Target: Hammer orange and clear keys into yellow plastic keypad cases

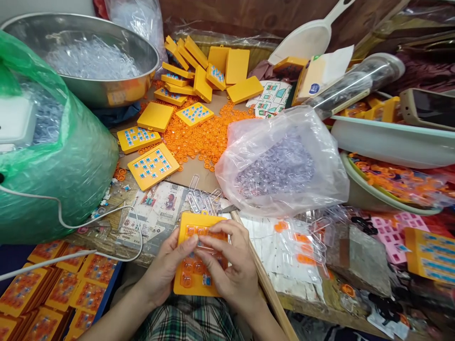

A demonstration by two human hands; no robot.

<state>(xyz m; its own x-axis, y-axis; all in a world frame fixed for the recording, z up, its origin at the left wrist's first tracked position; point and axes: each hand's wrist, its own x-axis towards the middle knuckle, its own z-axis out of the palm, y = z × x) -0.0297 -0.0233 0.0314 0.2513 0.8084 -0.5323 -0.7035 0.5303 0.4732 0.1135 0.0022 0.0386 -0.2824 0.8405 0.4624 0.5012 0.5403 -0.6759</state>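
In front of my lap, my left hand grips the left edge of a flat yellow plastic panel, its thumb lying on the face. Rows of clear orange rings sit on this panel, and a small blue piece shows near its lower right. My right hand is bent over the panel's right side, thumb and fingers drawn together at its middle. Whatever those fingertips hold is hidden. Just beyond the panel lie long clear plastic loops.
Loose orange rings and yellow panels with blue pieces cover the bench. A clear bag of small parts stands right, a green bag left, below a steel bowl. A white cable crosses the left edge. Filled panels are stacked lower left.
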